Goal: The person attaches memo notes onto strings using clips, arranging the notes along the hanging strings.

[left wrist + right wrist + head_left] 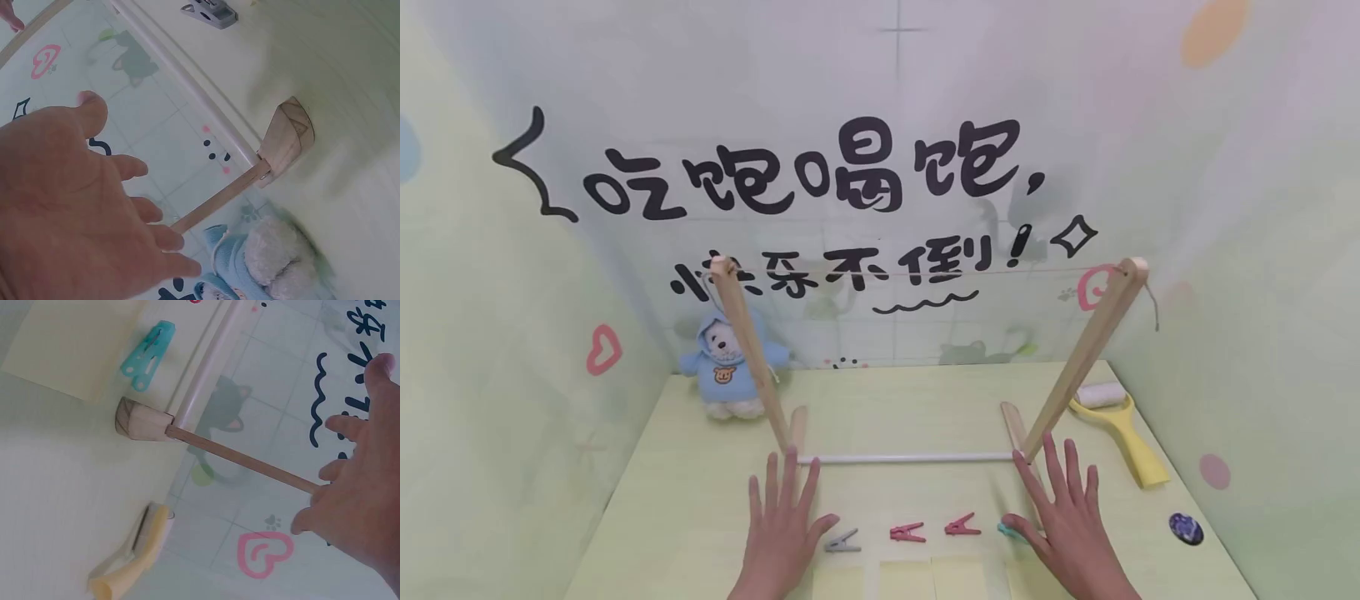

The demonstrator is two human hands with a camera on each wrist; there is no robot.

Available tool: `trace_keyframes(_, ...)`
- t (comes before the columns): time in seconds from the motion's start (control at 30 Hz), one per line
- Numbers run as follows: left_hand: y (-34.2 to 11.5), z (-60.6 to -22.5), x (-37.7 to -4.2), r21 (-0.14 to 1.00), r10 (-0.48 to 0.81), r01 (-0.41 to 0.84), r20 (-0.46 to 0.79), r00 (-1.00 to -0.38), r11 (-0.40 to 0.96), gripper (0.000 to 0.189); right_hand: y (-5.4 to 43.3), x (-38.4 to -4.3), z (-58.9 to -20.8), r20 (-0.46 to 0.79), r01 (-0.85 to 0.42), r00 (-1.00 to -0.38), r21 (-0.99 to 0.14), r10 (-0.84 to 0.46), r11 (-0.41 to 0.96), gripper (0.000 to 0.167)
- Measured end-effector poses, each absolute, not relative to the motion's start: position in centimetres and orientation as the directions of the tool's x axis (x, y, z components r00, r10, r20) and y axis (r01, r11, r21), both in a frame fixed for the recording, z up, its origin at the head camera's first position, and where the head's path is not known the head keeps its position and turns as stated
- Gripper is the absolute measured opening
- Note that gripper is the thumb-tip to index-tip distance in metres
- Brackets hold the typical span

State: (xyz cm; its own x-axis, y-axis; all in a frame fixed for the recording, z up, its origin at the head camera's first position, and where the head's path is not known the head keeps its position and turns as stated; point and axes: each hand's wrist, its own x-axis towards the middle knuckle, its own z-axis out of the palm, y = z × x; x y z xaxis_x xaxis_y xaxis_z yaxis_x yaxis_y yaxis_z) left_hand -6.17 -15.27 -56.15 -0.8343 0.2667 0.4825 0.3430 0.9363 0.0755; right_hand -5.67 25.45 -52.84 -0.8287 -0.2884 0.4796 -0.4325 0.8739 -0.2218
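A small wooden drying rack stands mid-table, with a left post [747, 350], a right post [1084, 354], a white rod [910, 458] across the bottom and a thin string [880, 273] between the tops. My left hand [782, 529] is spread with straight fingers near the left post's foot and holds nothing. Likewise spread and bare, my right hand [1071, 529] is near the right post's foot. Between the hands lie a grey clothespin [842, 542], two pink clothespins [907, 532] and a teal clothespin [148, 356], the last partly covered by my right thumb in the head view.
Pale yellow paper squares [906, 582] lie along the front. At the back left sits a plush bear [730, 375] in a blue hoodie. On the right are a yellow-handled lint roller [1123, 433] and a dark blue oval object [1186, 528]. Printed walls [880, 75] enclose the table.
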Motion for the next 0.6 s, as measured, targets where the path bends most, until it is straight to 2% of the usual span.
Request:
trace_keyframes(0.13, -14.9, -55.9, -6.2, 0.236, 0.26, 0.382, 0.423, -0.868, 0.893, 0.062, 25.0, -5.8, -52.4, 0.606, -0.457, -0.766, -0.282, -0.213, 0.843, 0.072)
trace_keyframes(0.23, -14.7, -55.9, -5.8, 0.372, 0.195, 0.331, 0.357, -0.913, 0.867, 0.047, 24.3, -5.9, -52.0, 0.685, -0.478, -0.719, -0.365, -0.118, 0.799, 0.045)
trace_keyframes(0.3, -14.6, -56.2, -5.6, 0.423, 0.151, 0.283, 0.318, -0.936, 0.861, 0.037, 23.8, -5.9, -51.9, 0.696, -0.476, -0.715, -0.414, -0.068, 0.776, 0.028)
trace_keyframes(0.4, -14.7, -57.0, -5.1, 0.468, 0.096, 0.205, 0.246, -0.965, 0.86, 0.027, 22.9, -5.9, -52.0, 0.684, -0.461, -0.728, -0.444, -0.041, 0.768, 0.028)
trace_keyframes(0.6, -15.2, -58.9, -3.6, 0.503, -0.011, 0.016, 0.051, -0.999, 0.864, 0.022, 20.8, -6.1, -53.3, 0.641, -0.478, -0.767, -0.529, -0.038, 0.701, 0.025)
